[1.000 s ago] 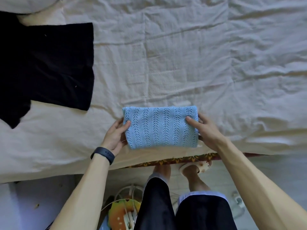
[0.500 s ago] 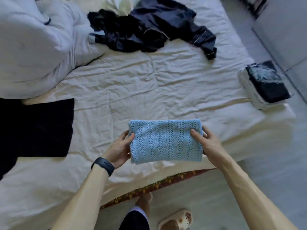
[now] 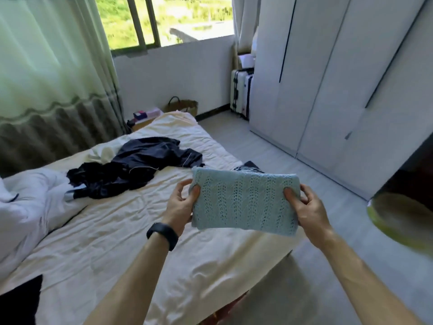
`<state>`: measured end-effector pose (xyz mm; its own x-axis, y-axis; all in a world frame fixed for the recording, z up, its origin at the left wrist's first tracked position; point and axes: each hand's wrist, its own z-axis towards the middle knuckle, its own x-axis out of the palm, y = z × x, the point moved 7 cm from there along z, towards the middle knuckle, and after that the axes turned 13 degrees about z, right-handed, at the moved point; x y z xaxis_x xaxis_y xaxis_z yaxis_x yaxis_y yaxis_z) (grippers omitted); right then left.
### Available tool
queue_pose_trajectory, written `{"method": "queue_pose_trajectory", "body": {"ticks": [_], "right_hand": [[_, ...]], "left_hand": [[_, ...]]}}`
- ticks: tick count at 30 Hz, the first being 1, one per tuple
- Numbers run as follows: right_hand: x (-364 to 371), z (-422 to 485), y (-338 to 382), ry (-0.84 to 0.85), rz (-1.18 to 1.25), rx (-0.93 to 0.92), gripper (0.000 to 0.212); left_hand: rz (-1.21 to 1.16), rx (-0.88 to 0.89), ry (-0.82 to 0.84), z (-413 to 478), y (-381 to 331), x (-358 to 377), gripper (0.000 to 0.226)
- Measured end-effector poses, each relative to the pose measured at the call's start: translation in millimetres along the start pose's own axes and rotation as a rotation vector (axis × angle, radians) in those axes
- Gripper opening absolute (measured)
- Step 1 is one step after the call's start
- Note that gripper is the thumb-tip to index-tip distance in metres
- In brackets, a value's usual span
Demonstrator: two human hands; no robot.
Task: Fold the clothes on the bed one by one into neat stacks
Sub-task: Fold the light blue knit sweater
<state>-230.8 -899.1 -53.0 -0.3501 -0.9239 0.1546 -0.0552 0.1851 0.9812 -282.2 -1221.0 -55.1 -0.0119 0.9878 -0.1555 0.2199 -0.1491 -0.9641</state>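
A folded light blue knitted garment (image 3: pixel 243 202) hangs in the air above the bed's right side. My left hand (image 3: pixel 180 205) grips its left edge, thumb on top. My right hand (image 3: pixel 307 209) grips its right edge the same way. A heap of unfolded dark navy clothes (image 3: pixel 138 165) lies on the cream sheet of the bed (image 3: pixel 112 231) further back. A dark folded stack (image 3: pixel 250 166) shows just behind the blue garment, mostly hidden by it. A black garment (image 3: pixel 18 301) lies at the bottom left corner.
A white duvet (image 3: pixel 25 205) is bunched at the left. White wardrobe doors (image 3: pixel 339 90) line the right wall across a strip of grey floor (image 3: pixel 269 146). A suitcase (image 3: pixel 241 95) and a basket (image 3: pixel 185 105) stand by the far wall under the window.
Both hands have lifted the folded blue garment off the bed and carried it up and to the right. The view has swung up from the sheet to the room.
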Motion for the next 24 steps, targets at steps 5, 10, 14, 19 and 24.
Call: {"method": "queue_pose_trajectory", "body": {"ticks": [5,10,14,19,24], "right_hand": [[-55.5,33.2,44.6,-0.157,-0.085,-0.152,0.042],[-95.9,78.6,79.3,-0.339,-0.281,-0.283,0.029],[-128.2,131.1,94.0,-0.508,-0.383,-0.398,0.027],[-173.3,198.6,114.8,-0.526,-0.399,-0.443,0.036],[-216.6,275.0,133.2,-0.524,-0.396,-0.384,0.032]], "left_hand": [[0.072,0.202,-0.084,24.6,-70.4,77.9,0.012],[0.196,0.282,-0.119,70.1,-98.8,155.7,0.010],[0.329,0.340,-0.175,105.9,-125.5,219.8,0.024],[0.376,0.365,-0.209,170.9,-153.2,273.6,0.025],[0.390,0.342,-0.049,244.9,-170.8,345.9,0.022]]}}
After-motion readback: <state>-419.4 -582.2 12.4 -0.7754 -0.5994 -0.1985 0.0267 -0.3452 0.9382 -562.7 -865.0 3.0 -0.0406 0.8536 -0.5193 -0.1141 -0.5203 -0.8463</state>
